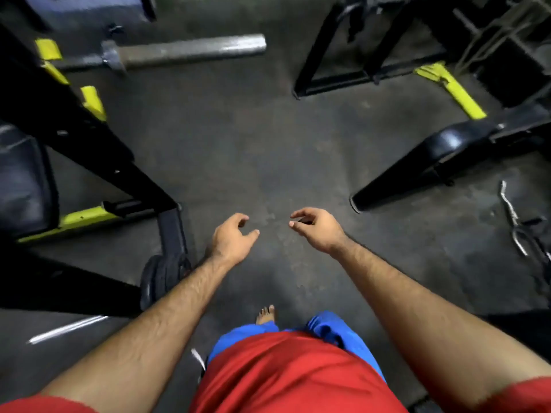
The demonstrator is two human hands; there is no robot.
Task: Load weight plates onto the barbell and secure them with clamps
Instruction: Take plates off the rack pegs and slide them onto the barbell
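The bare steel sleeve of a barbell (190, 50) points right at the upper left, with nothing on it. A dark weight plate (155, 277) leans against the black rack post at the lower left. My left hand (231, 238) and my right hand (317, 229) hang in front of me over the floor, fingers loosely curled, both holding nothing. Neither hand touches the bar or the plate. No clamp is in view.
A black and yellow rack frame (89, 144) with a padded bench fills the left. Another black frame (357, 76) stands at the top right, a black padded seat (441, 150) at the right, a curl bar (512, 216) lies on the floor. Dark rubber floor (253, 144) spans the middle.
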